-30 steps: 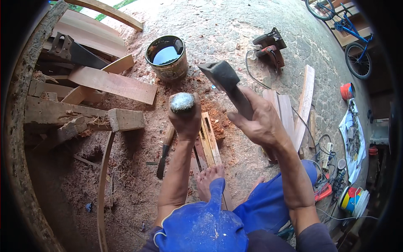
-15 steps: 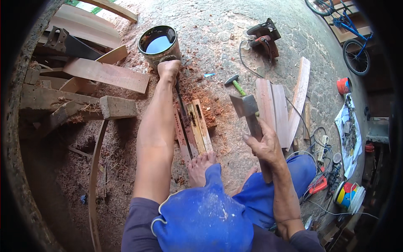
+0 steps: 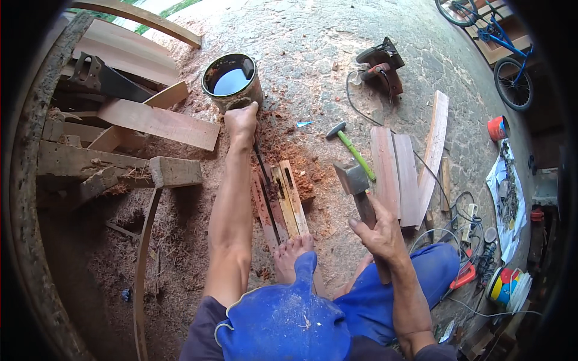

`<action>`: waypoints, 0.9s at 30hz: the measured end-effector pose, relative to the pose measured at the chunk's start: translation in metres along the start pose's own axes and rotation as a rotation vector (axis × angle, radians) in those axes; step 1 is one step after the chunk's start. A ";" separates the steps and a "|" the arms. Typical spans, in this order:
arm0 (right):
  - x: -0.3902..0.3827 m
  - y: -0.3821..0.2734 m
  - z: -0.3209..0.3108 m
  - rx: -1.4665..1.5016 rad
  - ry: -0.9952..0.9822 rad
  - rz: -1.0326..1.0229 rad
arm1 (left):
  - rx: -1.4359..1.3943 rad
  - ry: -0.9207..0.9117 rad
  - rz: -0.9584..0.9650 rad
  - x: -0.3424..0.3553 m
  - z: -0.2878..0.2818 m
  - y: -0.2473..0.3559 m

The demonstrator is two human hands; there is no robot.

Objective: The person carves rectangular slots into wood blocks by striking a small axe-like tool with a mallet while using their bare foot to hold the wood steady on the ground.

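My left hand [image 3: 241,126] is closed on a chisel [image 3: 259,153], its long dark blade reaching down into a slot in narrow wooden boards [image 3: 294,201] on the ground. My bare left foot [image 3: 292,259] rests on their near end. My right hand [image 3: 379,234] grips a hammer [image 3: 352,179] by its dark wooden handle, raised right of the boards with the steel head uppermost. A bucket of liquid [image 3: 255,87] stands just beyond my left hand. A green-handled hammer [image 3: 354,153] lies on the ground ahead of my right hand.
Offcuts and a handsaw [image 3: 102,78] are piled at left by a timber frame [image 3: 96,156]. A power tool [image 3: 382,72] with its cord lies ahead. At right are loose planks [image 3: 406,174], cables, a power strip [image 3: 469,219] and a cloth [image 3: 506,198]. A blue bicycle [image 3: 506,42] stands top right.
My left hand has moved forward, lowering the chisel from raised upright into the slot. My right hand has moved down with its hammer, exposing the green-handled hammer.
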State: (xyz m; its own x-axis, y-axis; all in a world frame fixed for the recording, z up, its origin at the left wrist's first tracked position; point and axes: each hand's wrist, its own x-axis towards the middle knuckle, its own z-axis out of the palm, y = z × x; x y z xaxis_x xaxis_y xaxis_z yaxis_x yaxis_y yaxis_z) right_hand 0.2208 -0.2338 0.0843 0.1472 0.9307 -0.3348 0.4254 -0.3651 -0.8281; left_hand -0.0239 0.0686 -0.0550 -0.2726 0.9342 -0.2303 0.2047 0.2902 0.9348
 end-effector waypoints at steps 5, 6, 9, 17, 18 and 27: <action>-0.007 0.015 0.002 0.015 0.040 0.094 | -0.054 0.367 0.770 -0.190 -0.090 0.135; -0.005 0.014 0.005 0.026 0.017 0.101 | -0.148 0.356 0.702 -0.206 -0.131 0.167; 0.004 0.018 0.013 -0.024 -0.014 0.052 | -0.106 0.424 0.698 -0.187 -0.172 0.206; 0.056 0.024 0.035 -0.040 -0.760 0.162 | 0.128 0.079 0.350 -0.151 -0.148 0.034; 0.066 0.019 0.045 -0.124 -0.810 0.059 | 0.043 0.087 0.353 -0.154 -0.144 0.031; 0.196 0.012 0.091 -0.356 -0.232 -0.191 | -0.643 0.059 0.443 -0.170 -0.141 0.055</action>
State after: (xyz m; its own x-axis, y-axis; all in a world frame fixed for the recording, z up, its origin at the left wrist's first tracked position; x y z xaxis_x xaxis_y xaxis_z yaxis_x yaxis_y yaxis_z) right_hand 0.1731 -0.0577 -0.0321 -0.1497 0.9367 -0.3165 0.7118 -0.1201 -0.6921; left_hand -0.0991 -0.1031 0.0740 -0.3457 0.9170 0.1989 -0.2740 -0.3014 0.9133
